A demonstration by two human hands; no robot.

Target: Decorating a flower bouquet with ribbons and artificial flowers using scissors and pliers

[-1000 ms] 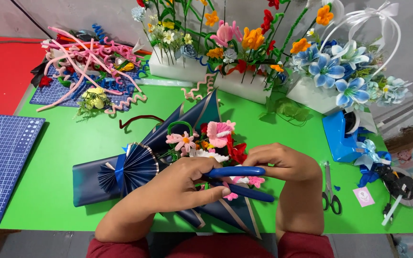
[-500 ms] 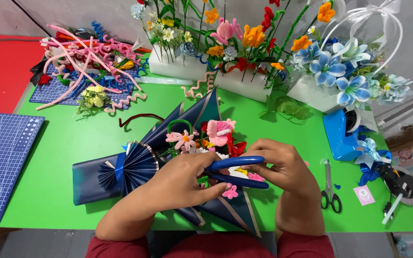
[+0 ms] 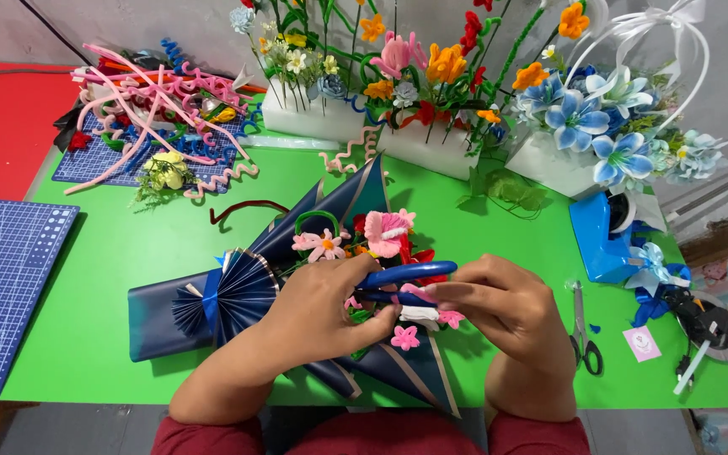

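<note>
Blue-handled pliers (image 3: 402, 276) are grasped by both left hand (image 3: 322, 307) and right hand (image 3: 499, 312) over bouquet (image 3: 330, 253).

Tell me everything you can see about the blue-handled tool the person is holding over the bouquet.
The blue-handled tool shows two glossy blue grips, likely plastic-coated, lying almost level and running left to right. Its working end is hidden under the left hand, so its jaws cannot be judged. The left hand wraps the near end; the right hand pinches the grips' right ends with its fingertips. It sits just above the bouquet of handmade flowers in dark blue wrapping paper, on the green table.
</note>
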